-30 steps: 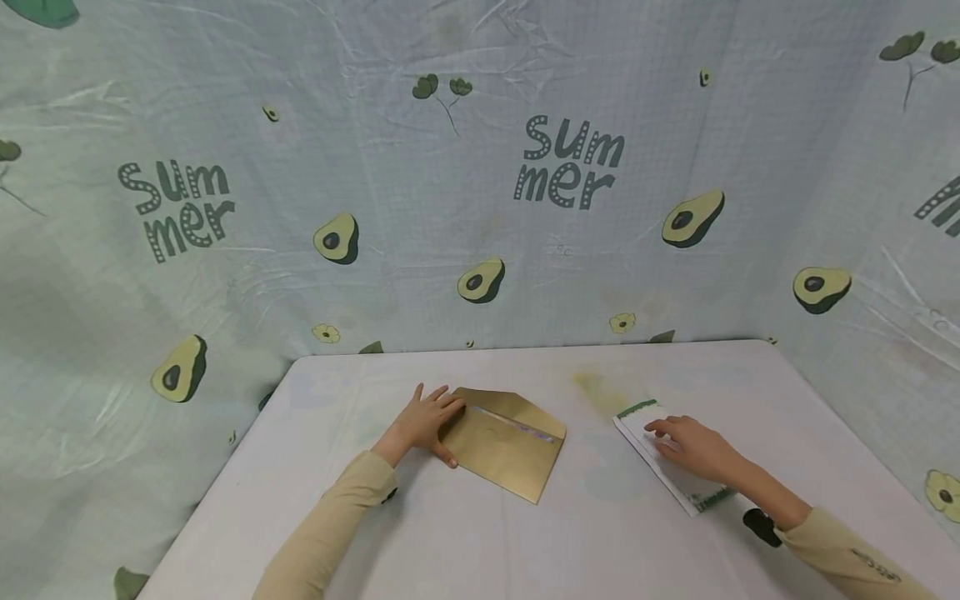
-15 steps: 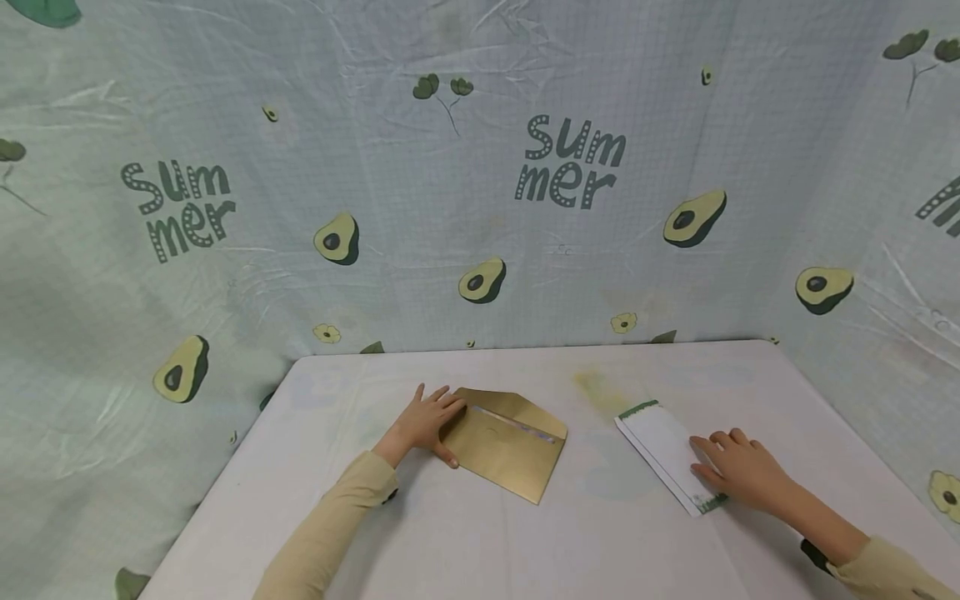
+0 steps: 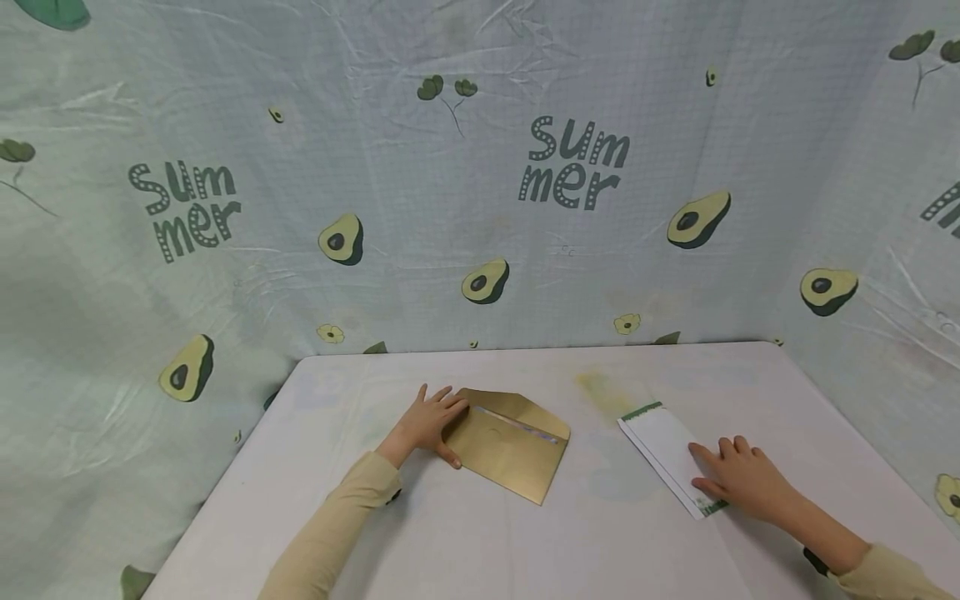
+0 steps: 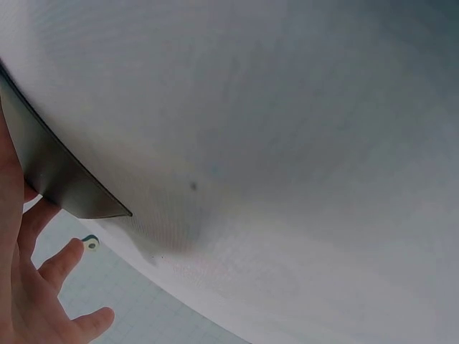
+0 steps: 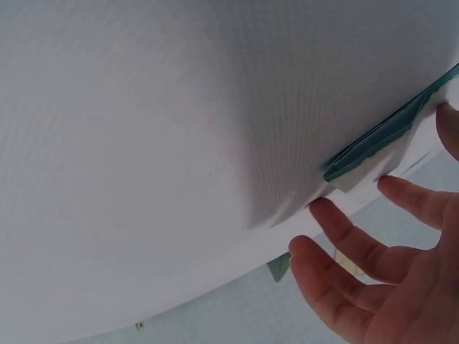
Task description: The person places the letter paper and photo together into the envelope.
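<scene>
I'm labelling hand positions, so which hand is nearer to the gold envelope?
Left. The left hand touches the gold envelope at its left end; the right hand is apart from it, off to its right, at the green-edged white paper.

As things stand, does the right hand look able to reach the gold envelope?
Probably yes: only the white paper and table lie between the right hand and gold envelope, whose right end is uncovered.

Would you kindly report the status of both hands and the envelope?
Left hand touching gold envelope, flap open. Right hand touching white green-edged paper. No obstacle visible between them.
</scene>
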The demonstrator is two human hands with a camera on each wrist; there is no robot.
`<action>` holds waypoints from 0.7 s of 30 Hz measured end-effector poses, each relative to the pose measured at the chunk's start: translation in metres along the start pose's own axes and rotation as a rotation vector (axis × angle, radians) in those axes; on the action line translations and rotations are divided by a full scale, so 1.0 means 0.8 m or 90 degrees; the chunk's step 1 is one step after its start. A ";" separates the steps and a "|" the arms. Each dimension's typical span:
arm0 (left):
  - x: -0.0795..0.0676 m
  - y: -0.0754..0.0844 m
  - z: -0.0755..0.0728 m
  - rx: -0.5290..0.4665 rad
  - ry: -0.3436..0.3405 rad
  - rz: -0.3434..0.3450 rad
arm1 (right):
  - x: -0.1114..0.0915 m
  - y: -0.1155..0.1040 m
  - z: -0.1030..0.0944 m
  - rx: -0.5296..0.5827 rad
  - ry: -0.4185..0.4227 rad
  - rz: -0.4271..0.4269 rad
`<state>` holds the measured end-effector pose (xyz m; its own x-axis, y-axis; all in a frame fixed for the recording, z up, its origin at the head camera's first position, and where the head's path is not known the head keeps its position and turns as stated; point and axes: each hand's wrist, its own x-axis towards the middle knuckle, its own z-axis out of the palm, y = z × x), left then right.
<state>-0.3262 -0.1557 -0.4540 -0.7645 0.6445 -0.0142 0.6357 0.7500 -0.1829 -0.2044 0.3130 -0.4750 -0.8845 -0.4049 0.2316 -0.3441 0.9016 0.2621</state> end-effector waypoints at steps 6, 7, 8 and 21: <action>0.000 0.000 0.001 0.003 -0.001 -0.002 | 0.000 -0.003 -0.001 0.016 -0.006 -0.007; 0.000 0.000 0.001 0.004 0.000 -0.002 | 0.001 -0.003 -0.001 0.020 -0.001 -0.010; 0.000 0.000 0.001 0.005 0.000 -0.001 | 0.001 -0.004 -0.001 0.025 0.004 -0.012; -0.001 0.001 -0.001 0.015 0.000 0.001 | 0.001 -0.006 -0.010 0.097 0.010 0.009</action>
<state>-0.3252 -0.1556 -0.4530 -0.7632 0.6460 -0.0150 0.6345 0.7449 -0.2062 -0.2011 0.3070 -0.4689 -0.8853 -0.3927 0.2489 -0.3760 0.9196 0.1136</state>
